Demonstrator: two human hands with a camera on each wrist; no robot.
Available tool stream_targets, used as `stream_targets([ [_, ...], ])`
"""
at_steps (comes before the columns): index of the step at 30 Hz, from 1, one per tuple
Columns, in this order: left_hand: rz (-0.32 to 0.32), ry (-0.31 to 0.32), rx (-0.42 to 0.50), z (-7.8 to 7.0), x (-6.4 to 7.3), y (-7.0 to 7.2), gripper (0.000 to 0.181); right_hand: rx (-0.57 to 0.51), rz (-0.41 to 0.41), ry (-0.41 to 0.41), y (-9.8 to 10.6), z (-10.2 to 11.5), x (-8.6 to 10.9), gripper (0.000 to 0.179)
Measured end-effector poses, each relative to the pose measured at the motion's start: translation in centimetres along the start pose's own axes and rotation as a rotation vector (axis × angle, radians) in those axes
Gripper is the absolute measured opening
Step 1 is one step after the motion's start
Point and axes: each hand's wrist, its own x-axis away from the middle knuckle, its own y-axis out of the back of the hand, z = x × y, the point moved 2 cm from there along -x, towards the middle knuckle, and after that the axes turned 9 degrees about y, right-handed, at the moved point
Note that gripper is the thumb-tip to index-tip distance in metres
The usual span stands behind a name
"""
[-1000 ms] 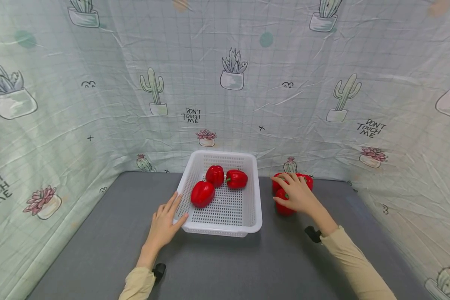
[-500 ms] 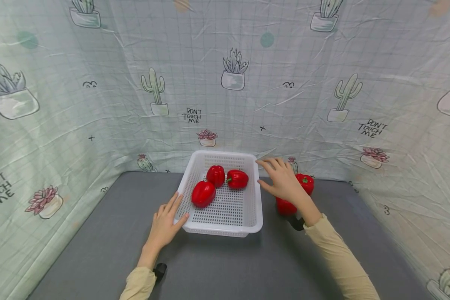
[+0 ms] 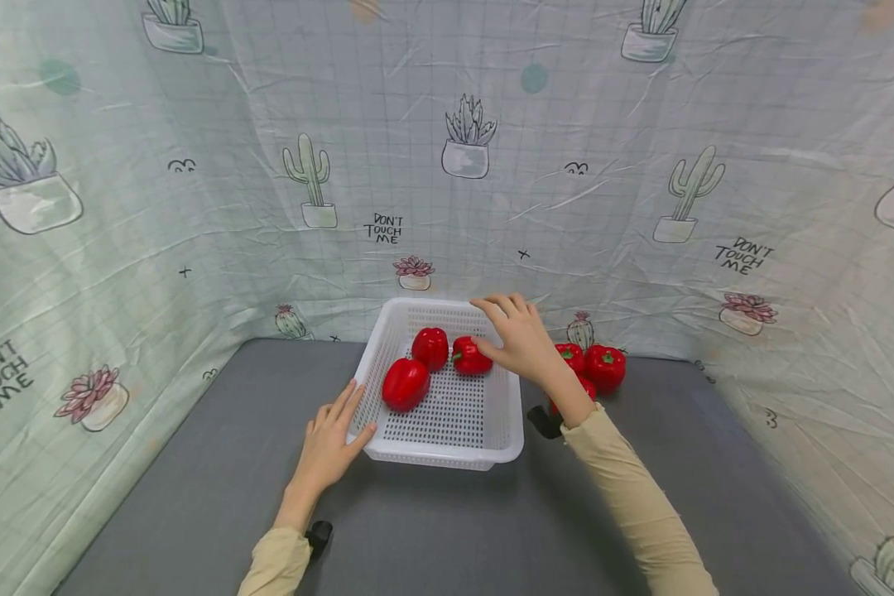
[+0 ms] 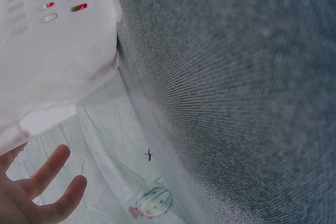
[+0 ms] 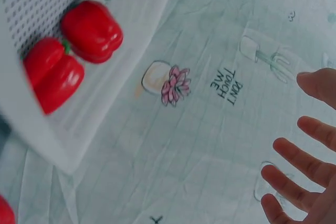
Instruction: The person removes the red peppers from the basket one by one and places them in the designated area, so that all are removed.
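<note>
A white perforated plastic basket (image 3: 447, 416) holds three red bell peppers: one at the front left (image 3: 406, 385), a bell pepper behind it (image 3: 430, 348), and another toward the right wall (image 3: 471, 358). My left hand (image 3: 326, 443) lies along the basket's left rim, fingers and thumb spread; in the left wrist view its fingers (image 4: 50, 169) show below the basket wall. My right hand (image 3: 520, 338) is over the basket's right rim, its thumb overlapping the right pepper. The right wrist view shows this hand (image 5: 310, 166) with spread fingers and nothing between them.
On the grey table (image 3: 432, 530), right of the basket, sits a group of red bell peppers (image 3: 605, 369), partly hidden by my right forearm. Behind the table hangs a pale curtain (image 3: 596, 207) printed with cacti. Black bands circle both wrists.
My right hand has moved left from over the peppers on the table to the basket's right side, uncovering more of them. My left hand has stayed on the left rim.
</note>
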Motion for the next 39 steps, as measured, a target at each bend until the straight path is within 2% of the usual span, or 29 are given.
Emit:
stream_targets([
  [5, 0.005, 0.006, 0.000, 0.1, -0.1, 0.0, 0.064, -0.051, -0.009, -0.032, -1.8, 0.4, -1.7, 0.051],
  [17, 0.000, -0.001, 0.012, 0.0, 0.0, 0.0, 0.064, -0.129, 0.087, -0.172, -6.5, 1.7, -4.2, 0.049],
  [21, 0.005, 0.006, 0.009, 0.1, 0.0, -0.1, 0.065, -0.145, 0.071, -0.170, -7.8, 2.1, -4.8, 0.048],
  [27, 0.003, 0.008, 0.007, 0.2, -0.1, -0.1, 0.065, -0.111, 0.074, -0.168, -10.4, 2.3, -5.3, 0.048],
  [35, -0.004, 0.000, 0.011, 0.2, -0.1, -0.1, 0.064, -0.048, 0.169, -0.111, -13.6, 2.8, -5.2, 0.049],
  [39, -0.004, 0.000, 0.013, 0.2, 0.0, -0.1, 0.064, -0.034, 0.209, -0.120, -14.4, 2.8, -4.9, 0.049],
])
